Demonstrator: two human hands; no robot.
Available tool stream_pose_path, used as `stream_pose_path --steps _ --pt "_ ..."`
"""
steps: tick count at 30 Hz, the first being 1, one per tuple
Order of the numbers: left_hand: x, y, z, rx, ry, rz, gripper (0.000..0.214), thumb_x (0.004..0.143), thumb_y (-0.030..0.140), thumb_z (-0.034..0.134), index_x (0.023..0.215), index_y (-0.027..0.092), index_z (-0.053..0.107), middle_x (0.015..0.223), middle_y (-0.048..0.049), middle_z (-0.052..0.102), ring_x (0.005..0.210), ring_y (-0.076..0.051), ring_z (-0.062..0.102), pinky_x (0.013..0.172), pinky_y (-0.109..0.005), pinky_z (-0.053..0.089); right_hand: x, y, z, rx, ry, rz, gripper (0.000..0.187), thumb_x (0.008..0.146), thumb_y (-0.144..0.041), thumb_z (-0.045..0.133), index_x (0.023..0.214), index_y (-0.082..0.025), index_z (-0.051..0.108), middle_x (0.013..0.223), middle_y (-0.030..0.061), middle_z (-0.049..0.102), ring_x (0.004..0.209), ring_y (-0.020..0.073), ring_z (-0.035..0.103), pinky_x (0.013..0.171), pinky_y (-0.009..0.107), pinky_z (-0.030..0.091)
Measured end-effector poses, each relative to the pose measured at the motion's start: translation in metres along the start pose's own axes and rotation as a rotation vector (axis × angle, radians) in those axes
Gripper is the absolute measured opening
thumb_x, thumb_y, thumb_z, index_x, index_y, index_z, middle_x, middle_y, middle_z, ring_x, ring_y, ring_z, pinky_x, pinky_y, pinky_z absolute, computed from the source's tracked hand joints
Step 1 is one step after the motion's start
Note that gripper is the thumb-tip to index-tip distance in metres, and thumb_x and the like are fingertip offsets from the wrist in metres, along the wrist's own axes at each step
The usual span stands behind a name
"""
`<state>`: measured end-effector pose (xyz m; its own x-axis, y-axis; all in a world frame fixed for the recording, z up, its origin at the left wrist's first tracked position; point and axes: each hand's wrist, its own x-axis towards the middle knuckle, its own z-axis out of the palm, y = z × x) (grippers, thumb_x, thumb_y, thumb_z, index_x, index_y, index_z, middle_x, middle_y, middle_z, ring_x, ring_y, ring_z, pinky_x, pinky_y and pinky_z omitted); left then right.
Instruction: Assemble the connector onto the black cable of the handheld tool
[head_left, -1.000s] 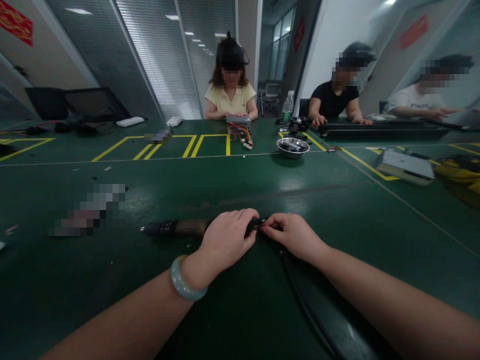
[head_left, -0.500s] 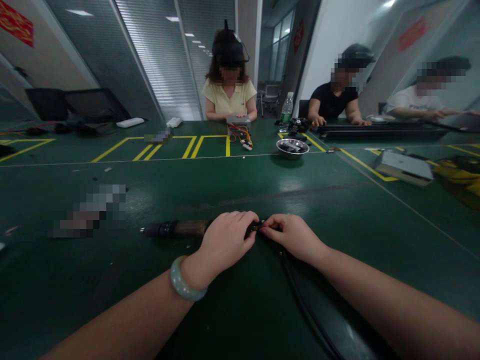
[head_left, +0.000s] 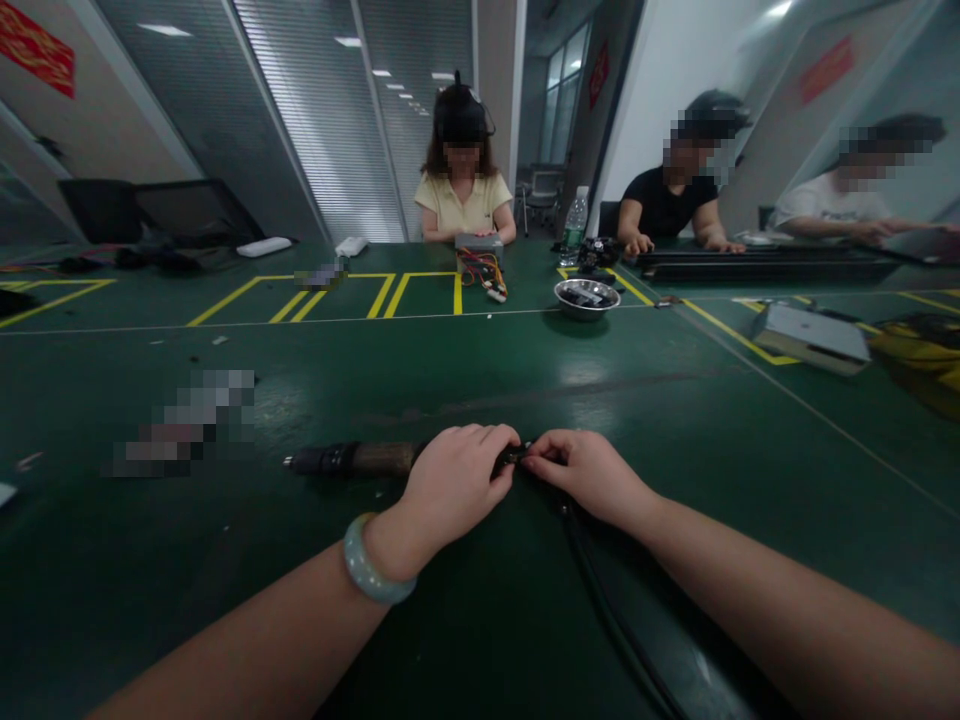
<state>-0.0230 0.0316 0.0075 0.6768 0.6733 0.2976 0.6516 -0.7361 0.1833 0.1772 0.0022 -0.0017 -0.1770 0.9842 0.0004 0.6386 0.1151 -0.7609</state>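
An electric screwdriver (head_left: 381, 459) with a dark, worn barrel lies sideways on the green table, its bit pointing left. My left hand (head_left: 459, 475), with a pale green bangle (head_left: 367, 570) at the wrist, is wrapped round the tool's rear end and hides much of it. Close beside it, my right hand (head_left: 581, 468) is closed in a pinch at the small dark cable end (head_left: 519, 452) behind the tool. The fingers cover exactly what they pinch. A black cable (head_left: 600, 590) runs from under my right hand down towards the front edge of the view.
Beyond my hands stand a metal bowl (head_left: 587, 300) of dark parts, a plastic bottle (head_left: 574, 228) and a grey box with coloured wires (head_left: 480, 262). A silver box (head_left: 810, 338) lies at right. A blurred-out object (head_left: 187, 420) is at left. Several people sit across the table.
The view has shifted very slightly. Both hands keep the same hold at the screwdriver's rear end, and the person opposite has lowered their head a little.
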Motion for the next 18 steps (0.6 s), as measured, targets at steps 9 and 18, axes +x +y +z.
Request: stream_pose_path --steps 9,18 --pt "-0.0013 0.0012 -0.0013 0.028 0.014 0.003 0.02 0.086 0.027 0.058 0.105 0.023 0.057 0.091 -0.0019 0.063 0.086 -0.02 0.06 0.077 -0.035 0.046 0.0005 0.0033 0.0008 0.02 -0.01 -0.006 0.016 0.085 -0.034 0.061 0.086 -0.021 0.072 0.08 0.0002 0.072 0.071 0.015 0.064 0.062 0.024 0.043" --pt "-0.002 0.0019 -0.0005 0.044 0.023 0.021 0.02 0.086 0.028 0.057 0.105 0.022 0.059 0.093 -0.0031 0.065 0.088 -0.02 0.062 0.078 -0.035 0.047 -0.0002 0.002 0.0003 0.015 0.0 -0.014 0.019 0.084 -0.037 0.061 0.085 -0.021 0.072 0.077 -0.0006 0.071 0.068 0.0136 0.063 0.06 0.022 0.041"
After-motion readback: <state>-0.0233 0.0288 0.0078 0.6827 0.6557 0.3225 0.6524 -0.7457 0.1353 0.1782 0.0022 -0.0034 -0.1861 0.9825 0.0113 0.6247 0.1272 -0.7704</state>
